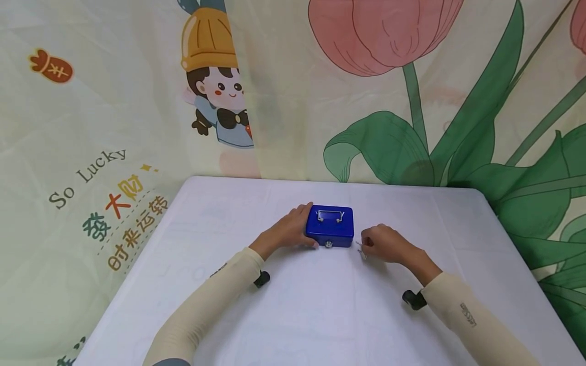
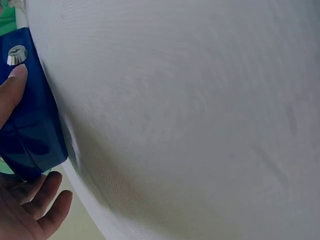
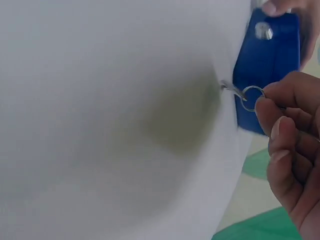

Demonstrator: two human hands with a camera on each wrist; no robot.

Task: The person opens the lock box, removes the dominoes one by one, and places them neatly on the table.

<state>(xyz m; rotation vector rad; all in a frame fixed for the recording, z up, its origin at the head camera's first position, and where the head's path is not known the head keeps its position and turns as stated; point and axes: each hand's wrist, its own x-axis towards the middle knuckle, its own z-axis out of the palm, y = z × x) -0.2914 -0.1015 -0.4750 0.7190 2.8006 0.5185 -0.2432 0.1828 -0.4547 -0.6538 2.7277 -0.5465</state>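
A small blue metal cash box (image 1: 336, 231) sits on the white-covered table, its wire handle (image 1: 330, 212) lying on the lid. The silver keyhole lock (image 2: 17, 54) is on its front face. My left hand (image 1: 292, 227) grips the box at its left side, thumb on the front near the lock and fingers reaching round towards the back. Just to the right of the box, my right hand (image 1: 383, 244) pinches a ring between thumb and forefinger. A small key (image 3: 233, 90) hangs from that key ring (image 3: 243, 102), pointing away from the fingertips.
The white table cover (image 1: 284, 315) spreads all around the box, with its far edge a short way behind it. Beyond that hangs a printed curtain (image 1: 284, 101) with tulips and a cartoon figure. Dark wrist cameras (image 1: 414, 300) stick out below both wrists.
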